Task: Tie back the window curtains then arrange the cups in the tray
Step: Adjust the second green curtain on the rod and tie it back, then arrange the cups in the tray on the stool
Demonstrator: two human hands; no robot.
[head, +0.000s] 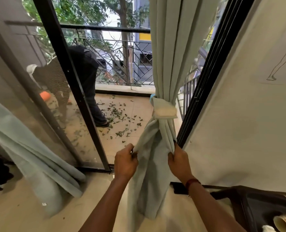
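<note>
A pale green curtain (165, 52) hangs at the right of the open balcony door, gathered at its middle by a tieback band (164, 112). Below the band its lower part (147, 181) fans out. My left hand (125, 162) pinches the left edge of that lower cloth. My right hand (179, 160) grips the right edge, close to the black door frame. A second pale green curtain (30, 153) hangs loose at the left, its end on the floor. A patterned cup (285, 223) lies on its side at the bottom right corner.
A dark table or chair (256, 203) stands at the bottom right by the wall. The sliding mesh door (61, 97) stands at the left. A person in dark clothes (88, 77) stands on the balcony, whose tiles are strewn with leaves (118, 118).
</note>
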